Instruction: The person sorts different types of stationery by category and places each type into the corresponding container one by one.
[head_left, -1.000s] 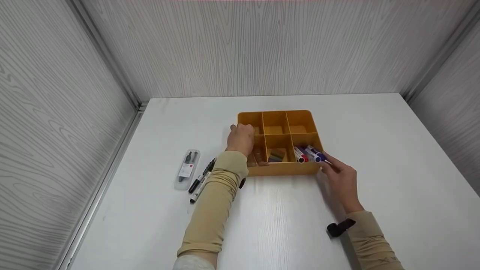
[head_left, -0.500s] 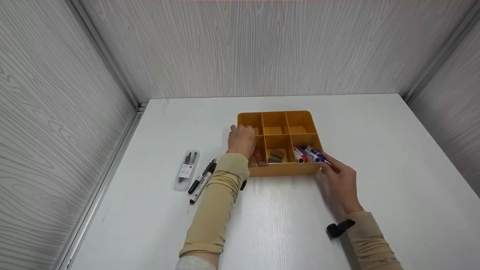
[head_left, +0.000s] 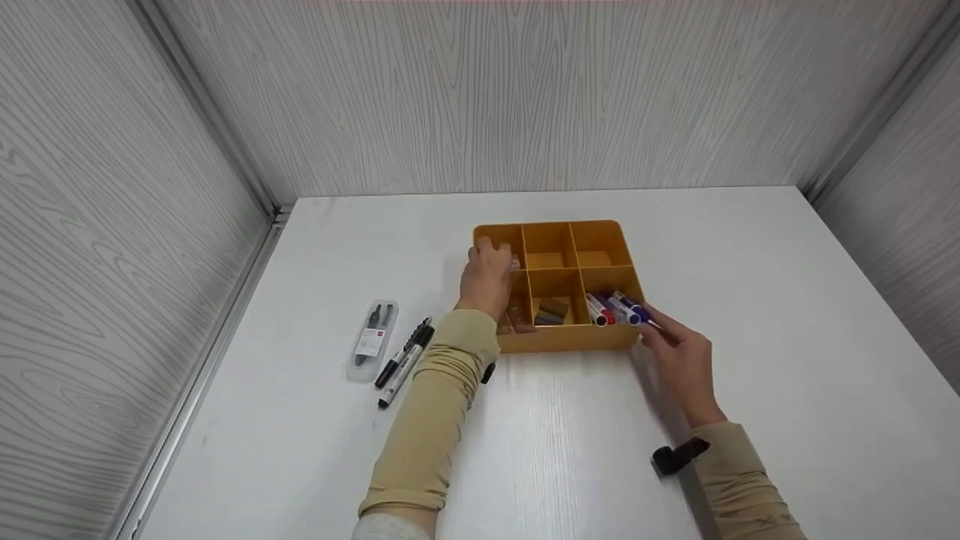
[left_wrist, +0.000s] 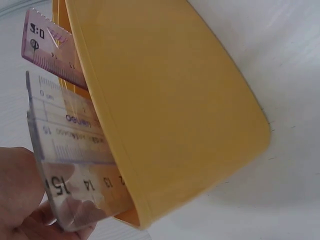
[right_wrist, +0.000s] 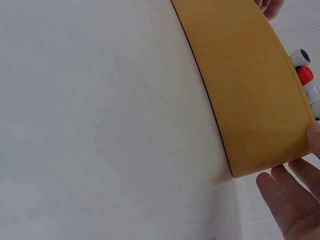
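A yellow organizer box (head_left: pixel 566 341) with several compartments sits on the white table. My right hand (head_left: pixel 679 367) grips its front right corner, thumb at the rim and fingers along the side wall. My left hand (head_left: pixel 486 281) reaches over the left side, fingertips down in the back left compartment beside a small clear thing (head_left: pixel 515 262). Whether it holds that thing I cannot tell. Clear rulers (left_wrist: pixel 80 135) and a pinkish ruler (left_wrist: pixel 50 47) stick up from the front left compartment, in front of the left hand in the left wrist view.
Markers (head_left: pixel 615 307) with red and blue caps lie in the front right compartment, and a dark striped block (head_left: pixel 552 311) in the front middle one. Left of the box are a clear compass case (head_left: pixel 373 341), a black pen (head_left: pixel 397 362) and a white marker (head_left: pixel 401 379). Panels enclose the table.
My left hand has shifted slightly back and its fingers have moved within the back left compartment; a clear thing now shows beside them. The right hand stays on the box corner.
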